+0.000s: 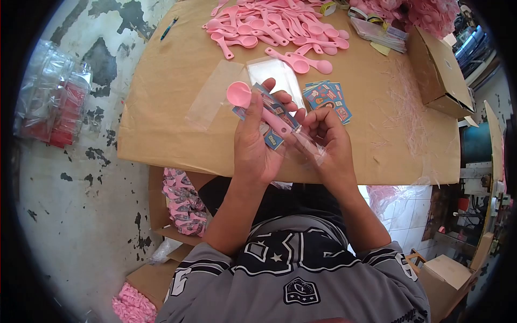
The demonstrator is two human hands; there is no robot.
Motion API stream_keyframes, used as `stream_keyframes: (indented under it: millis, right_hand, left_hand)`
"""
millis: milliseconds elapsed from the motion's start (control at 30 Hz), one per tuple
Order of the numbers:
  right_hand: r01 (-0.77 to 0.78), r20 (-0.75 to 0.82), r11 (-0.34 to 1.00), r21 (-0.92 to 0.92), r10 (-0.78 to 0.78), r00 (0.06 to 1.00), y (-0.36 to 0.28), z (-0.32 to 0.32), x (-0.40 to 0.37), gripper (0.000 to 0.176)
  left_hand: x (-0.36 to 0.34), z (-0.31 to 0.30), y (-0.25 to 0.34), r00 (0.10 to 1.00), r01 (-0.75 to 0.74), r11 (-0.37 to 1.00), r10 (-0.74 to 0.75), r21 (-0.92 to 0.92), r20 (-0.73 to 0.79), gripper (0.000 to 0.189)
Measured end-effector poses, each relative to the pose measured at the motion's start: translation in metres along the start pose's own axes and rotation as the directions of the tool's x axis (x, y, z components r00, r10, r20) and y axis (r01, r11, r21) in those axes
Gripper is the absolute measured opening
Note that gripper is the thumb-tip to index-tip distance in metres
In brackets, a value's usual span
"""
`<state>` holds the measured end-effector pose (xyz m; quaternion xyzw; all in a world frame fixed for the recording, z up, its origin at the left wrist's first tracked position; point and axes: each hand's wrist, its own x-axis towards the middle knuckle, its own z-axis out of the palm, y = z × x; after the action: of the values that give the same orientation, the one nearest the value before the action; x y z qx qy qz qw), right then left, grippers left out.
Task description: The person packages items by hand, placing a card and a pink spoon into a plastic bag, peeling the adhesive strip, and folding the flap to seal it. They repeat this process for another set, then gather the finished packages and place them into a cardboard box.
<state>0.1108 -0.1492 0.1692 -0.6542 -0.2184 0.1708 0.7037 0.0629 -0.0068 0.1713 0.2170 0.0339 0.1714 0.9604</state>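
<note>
My left hand [253,145] holds a pink plastic spoon [239,96] together with a blue printed card [274,116], bowl end pointing up and left. My right hand [331,142] pinches a clear plastic sleeve [312,148] at the spoon's handle end. Both hands hover over the near edge of a brown cardboard work surface [167,124]. A small stack of the same printed cards [329,99] lies just beyond my right hand. A heap of pink spoons [274,27] covers the far side, with two loose spoons [307,63] nearer.
Clear sleeves [272,75] lie flat beyond my hands. A cardboard box [439,72] stands at the right; bagged goods [51,105] lie on the floor at the left. A pen [168,28] rests at the far left corner. Packed pink items [183,202] fill a box by my knees.
</note>
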Motion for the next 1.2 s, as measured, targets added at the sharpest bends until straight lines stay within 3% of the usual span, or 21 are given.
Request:
stream_keyframes:
  millis: [67, 100, 133, 200, 300, 333, 433, 500, 600, 633, 700, 767, 800, 867, 967, 1000, 1067, 1167, 1200]
  right_hand:
    - [-0.029, 0.004, 0.999, -0.030, 0.029, 1.000, -0.005, -0.003, -0.002, 0.050]
    - [0.121, 0.021, 0.972, -0.202, -0.119, 0.993, -0.011, -0.006, 0.000, 0.059]
    - [0.265, 0.065, 0.893, -0.364, -0.259, 0.964, -0.020, -0.012, 0.002, 0.069]
    - [0.457, 0.203, 0.604, -0.653, -0.441, 0.874, -0.033, -0.024, 0.006, 0.083]
    - [0.594, 0.389, 0.304, -0.745, -0.526, 0.756, -0.038, -0.029, 0.019, 0.071]
    - [0.614, 0.390, 0.260, -0.746, -0.578, 0.717, -0.032, -0.027, 0.023, 0.050]
    - [0.713, 0.450, 0.387, -0.585, -0.577, 0.682, -0.038, -0.027, 0.025, 0.040]
    - [0.714, 0.356, 0.515, -0.475, -0.630, 0.691, -0.040, -0.027, 0.026, 0.035]
    - [0.672, 0.188, 0.701, -0.237, -0.646, 0.740, -0.039, -0.033, 0.027, 0.040]
    - [0.532, 0.125, 0.818, -0.219, -0.517, 0.847, -0.039, -0.034, 0.024, 0.042]
    - [0.213, 0.008, 0.965, -0.150, -0.215, 0.977, -0.042, -0.033, 0.017, 0.047]
    - [0.133, 0.053, 0.990, -0.049, -0.130, 0.990, -0.035, -0.030, 0.015, 0.059]
    - [0.071, 0.075, 0.997, 0.002, -0.071, 0.995, -0.034, -0.027, 0.013, 0.061]
    - [0.006, 0.115, 1.000, 0.010, -0.007, 0.993, -0.029, -0.026, 0.012, 0.064]
    - [0.131, -0.107, 0.989, -0.071, -0.138, 0.985, -0.028, -0.021, 0.010, 0.058]
    - [0.281, -0.132, 0.916, -0.285, -0.328, 0.935, -0.027, -0.024, 0.012, 0.053]
    - [0.474, -0.050, 0.580, -0.662, -0.666, 0.745, -0.028, -0.031, 0.021, 0.044]
    - [0.503, 0.114, 0.367, -0.782, -0.710, 0.695, -0.042, -0.024, 0.028, 0.031]
    - [0.499, 0.114, 0.352, -0.792, -0.717, 0.688, -0.043, -0.021, 0.030, 0.030]
  left_hand:
    - [0.002, 0.002, 0.003, 1.000, 0.021, 0.999, -0.021, 0.050, 0.003, 0.046]
    - [0.002, 0.006, 0.005, 1.000, 0.026, 0.996, -0.025, 0.080, -0.007, 0.046]
    - [0.003, 0.010, 0.009, 0.999, 0.030, 0.994, -0.028, 0.109, -0.017, 0.047]
    - [0.006, 0.021, 0.018, 0.998, 0.063, 0.995, -0.063, 0.077, -0.006, 0.049]
    - [0.008, 0.022, 0.017, 0.987, 0.154, 0.982, -0.157, 0.104, 0.021, 0.052]
    - [0.008, 0.021, 0.014, 0.979, 0.196, 0.974, -0.202, 0.112, 0.039, 0.052]
    - [0.004, 0.017, 0.011, 0.949, 0.302, 0.940, -0.312, 0.157, 0.043, 0.058]
    - [0.002, 0.018, 0.014, 0.935, 0.348, 0.932, -0.353, 0.098, 0.033, 0.061]
    - [0.003, 0.008, 0.023, 0.981, 0.177, 0.951, -0.190, 0.253, 0.030, 0.064]
    - [0.003, 0.008, 0.027, 0.990, 0.106, 0.940, -0.129, 0.324, 0.050, 0.064]
    - [0.004, 0.008, 0.027, 0.977, 0.091, 0.893, -0.165, 0.442, 0.133, 0.060]
    - [-0.002, 0.019, 0.026, 0.966, 0.065, 0.759, -0.211, 0.648, 0.151, 0.056]
    - [-0.004, 0.024, 0.019, 0.987, 0.045, 0.760, -0.135, 0.648, 0.089, 0.049]
    - [-0.006, 0.019, 0.019, 0.987, 0.083, 0.728, -0.155, 0.680, 0.046, 0.046]
    - [-0.010, 0.016, 0.019, 0.992, 0.066, 0.701, -0.125, 0.710, 0.031, 0.045]
    - [-0.011, 0.016, 0.019, 0.994, 0.047, 0.696, -0.104, 0.717, 0.036, 0.045]
    - [-0.013, 0.018, 0.018, 0.995, 0.029, 0.687, -0.090, 0.726, 0.045, 0.046]
    - [-0.016, 0.023, 0.017, 0.991, 0.016, 0.663, -0.108, 0.748, 0.075, 0.051]
    - [-0.016, 0.021, 0.017, 0.988, -0.001, 0.647, -0.116, 0.763, 0.100, 0.054]
